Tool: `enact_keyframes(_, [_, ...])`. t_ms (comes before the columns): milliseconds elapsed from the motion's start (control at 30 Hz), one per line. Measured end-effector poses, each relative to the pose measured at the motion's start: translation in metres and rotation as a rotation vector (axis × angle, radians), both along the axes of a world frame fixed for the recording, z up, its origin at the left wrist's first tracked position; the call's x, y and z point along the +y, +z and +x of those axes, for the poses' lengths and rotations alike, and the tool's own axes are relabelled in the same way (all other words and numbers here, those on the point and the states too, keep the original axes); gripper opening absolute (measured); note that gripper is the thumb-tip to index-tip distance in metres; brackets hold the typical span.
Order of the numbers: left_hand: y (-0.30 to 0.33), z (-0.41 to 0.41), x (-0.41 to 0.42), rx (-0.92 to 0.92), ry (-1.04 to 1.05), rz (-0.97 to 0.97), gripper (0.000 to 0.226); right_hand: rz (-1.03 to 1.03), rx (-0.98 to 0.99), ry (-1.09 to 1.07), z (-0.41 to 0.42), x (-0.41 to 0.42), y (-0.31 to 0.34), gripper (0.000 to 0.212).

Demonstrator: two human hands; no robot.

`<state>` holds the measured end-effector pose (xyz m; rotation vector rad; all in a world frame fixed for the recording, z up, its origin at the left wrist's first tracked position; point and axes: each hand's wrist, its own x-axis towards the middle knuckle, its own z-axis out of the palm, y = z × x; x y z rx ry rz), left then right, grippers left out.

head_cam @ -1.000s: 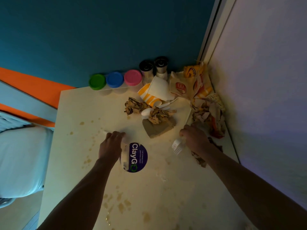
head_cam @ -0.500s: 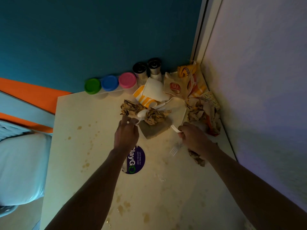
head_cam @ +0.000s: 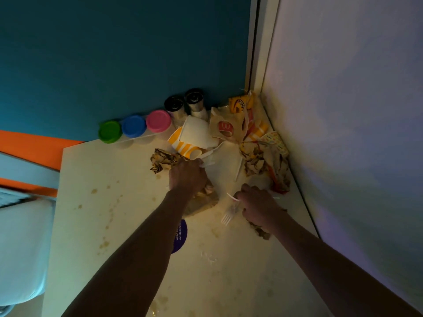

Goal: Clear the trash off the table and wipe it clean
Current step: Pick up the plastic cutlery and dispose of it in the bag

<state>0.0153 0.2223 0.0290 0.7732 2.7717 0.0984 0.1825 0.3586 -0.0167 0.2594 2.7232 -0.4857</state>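
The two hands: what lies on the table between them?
In the head view, between the left hand and the right hand lie a brown paper sheet's edge and bare cream tabletop; the right hand holds white plastic forks.

Over at 11 o'clock against the teal wall [head_cam: 119,53], green [head_cam: 109,131], blue [head_cam: 134,126] and pink [head_cam: 158,121] tub lids lined up, two shakers [head_cam: 185,104] just beside.
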Motion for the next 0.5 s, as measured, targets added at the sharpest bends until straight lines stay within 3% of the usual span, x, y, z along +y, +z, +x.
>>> enact_keyframes(200, [-0.02,-0.018,0.006,-0.008,-0.008,0.087,0.034,0.095,0.002,0.042,-0.003,-0.006,-0.004,0.034])
enact_keyframes(333, [-0.036,-0.023,0.014,-0.005,-0.1,-0.165,0.05,0.124,0.009,0.069,-0.005,-0.005,-0.008,0.025])
enact_keyframes(500, [-0.047,-0.02,0.014,0.039,-0.107,-0.228,0.039,0.154,-0.007,0.149,-0.006,-0.001,-0.012,0.026])
